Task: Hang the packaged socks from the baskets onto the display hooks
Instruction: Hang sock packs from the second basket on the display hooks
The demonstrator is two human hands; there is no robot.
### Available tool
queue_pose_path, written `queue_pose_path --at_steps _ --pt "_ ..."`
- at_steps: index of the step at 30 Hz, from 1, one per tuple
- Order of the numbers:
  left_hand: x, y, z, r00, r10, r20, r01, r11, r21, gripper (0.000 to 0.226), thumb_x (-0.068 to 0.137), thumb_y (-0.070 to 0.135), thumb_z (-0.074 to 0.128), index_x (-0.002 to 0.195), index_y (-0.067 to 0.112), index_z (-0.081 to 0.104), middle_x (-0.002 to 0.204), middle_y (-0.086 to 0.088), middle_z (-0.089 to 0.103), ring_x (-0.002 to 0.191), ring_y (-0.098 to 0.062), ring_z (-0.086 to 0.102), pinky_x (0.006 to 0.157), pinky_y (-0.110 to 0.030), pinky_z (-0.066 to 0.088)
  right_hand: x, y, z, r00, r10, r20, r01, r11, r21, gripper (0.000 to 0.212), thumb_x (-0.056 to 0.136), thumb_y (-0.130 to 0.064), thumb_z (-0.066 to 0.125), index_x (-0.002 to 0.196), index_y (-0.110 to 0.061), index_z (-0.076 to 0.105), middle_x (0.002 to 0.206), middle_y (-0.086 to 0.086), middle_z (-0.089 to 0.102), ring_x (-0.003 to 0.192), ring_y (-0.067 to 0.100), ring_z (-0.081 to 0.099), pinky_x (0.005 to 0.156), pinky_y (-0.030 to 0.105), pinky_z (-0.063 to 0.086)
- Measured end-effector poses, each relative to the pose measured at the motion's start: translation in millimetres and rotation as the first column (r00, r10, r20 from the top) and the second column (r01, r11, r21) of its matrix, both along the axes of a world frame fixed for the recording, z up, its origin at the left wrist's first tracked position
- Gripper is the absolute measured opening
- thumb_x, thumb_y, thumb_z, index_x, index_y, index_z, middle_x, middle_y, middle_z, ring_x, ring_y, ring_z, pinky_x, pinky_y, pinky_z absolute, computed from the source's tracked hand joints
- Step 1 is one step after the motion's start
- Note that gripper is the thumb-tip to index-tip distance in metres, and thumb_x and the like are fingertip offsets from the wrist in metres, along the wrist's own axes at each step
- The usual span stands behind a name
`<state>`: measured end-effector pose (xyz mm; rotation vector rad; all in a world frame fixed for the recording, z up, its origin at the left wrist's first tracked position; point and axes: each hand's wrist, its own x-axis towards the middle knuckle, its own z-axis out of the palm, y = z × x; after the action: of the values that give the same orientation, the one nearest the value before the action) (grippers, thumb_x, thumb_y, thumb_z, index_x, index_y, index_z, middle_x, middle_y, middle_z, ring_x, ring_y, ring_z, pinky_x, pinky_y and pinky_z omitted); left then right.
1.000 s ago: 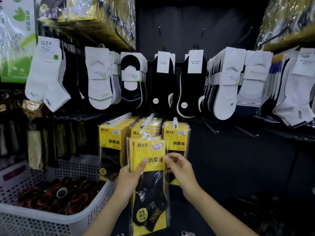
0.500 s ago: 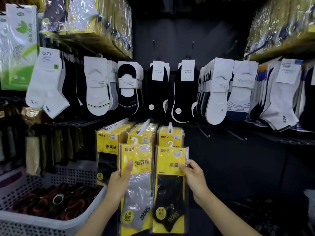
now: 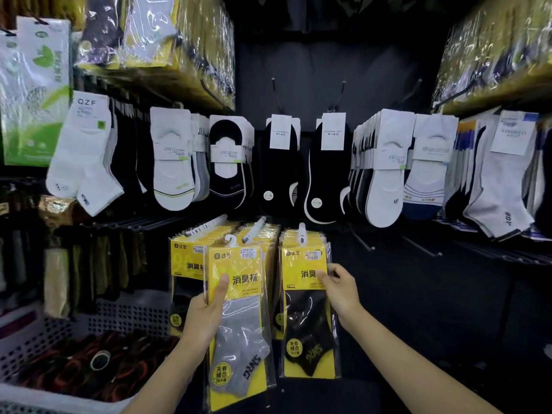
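My left hand (image 3: 206, 312) grips a yellow pack with a grey sock (image 3: 239, 324) by its left edge, thumb on the front. The pack's white hanger sits just below the tip of the middle display hook (image 3: 254, 230). My right hand (image 3: 337, 289) pinches the right edge of a yellow pack with a black sock (image 3: 307, 318), which hangs at the front of the right hook (image 3: 301, 233). More yellow packs (image 3: 185, 258) fill the three hooks behind.
A white perforated basket (image 3: 125, 318) at lower left holds dark packaged items. White and black socks (image 3: 173, 162) hang in a row above. Bare hooks (image 3: 361, 240) stick out to the right of the yellow packs. Wrapped bundles (image 3: 155, 31) overhang at top left and right.
The two packs were held together, then split apart. My right hand carried the black-sock pack up to the right hook. My left hand raised the grey-sock pack toward the middle hook.
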<state>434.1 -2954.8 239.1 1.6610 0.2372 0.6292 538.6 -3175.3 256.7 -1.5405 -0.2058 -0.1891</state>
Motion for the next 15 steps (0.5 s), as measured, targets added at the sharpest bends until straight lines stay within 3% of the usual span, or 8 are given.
queue_pose_path --at_steps 6,11,15 --pt "11 4 -9 1.0 0.011 0.004 -0.01 1.0 -0.008 0.053 0.078 0.065 0.049 0.058 0.017 0.039 0.06 0.001 0.039 0.056 -0.008 0.036 0.055 -0.02 0.029 27 7 -13 0.979 -0.076 -0.188 0.092 0.993 0.079 0.014 0.087 -0.022 0.069 0.089 -0.009 0.065 0.097 0.012 0.069 0.091 0.025 0.066 0.087 0.04 0.054" --pt "10 0 -8 1.0 -0.007 -0.014 0.007 1.0 0.007 0.06 0.077 0.064 0.048 0.034 0.026 0.029 0.041 0.01 0.018 0.039 -0.003 0.023 0.054 -0.026 0.024 36 4 -30 0.945 -0.294 -0.14 0.284 0.955 -0.091 0.025 0.083 -0.028 0.072 0.093 -0.007 0.064 0.097 0.008 0.066 0.088 0.02 0.06 0.074 0.03 0.046" --pt "11 -6 -11 1.0 0.012 -0.003 -0.012 1.0 0.0 0.062 0.086 0.054 0.051 0.038 0.027 0.023 0.04 0.01 0.016 0.035 -0.005 0.019 0.047 -0.019 0.022 23 0 -38 0.941 -0.335 -0.043 0.327 0.937 -0.123 0.02 0.085 -0.025 0.07 0.094 -0.011 0.059 0.106 0.009 0.06 0.093 0.02 0.057 0.081 0.031 0.048"
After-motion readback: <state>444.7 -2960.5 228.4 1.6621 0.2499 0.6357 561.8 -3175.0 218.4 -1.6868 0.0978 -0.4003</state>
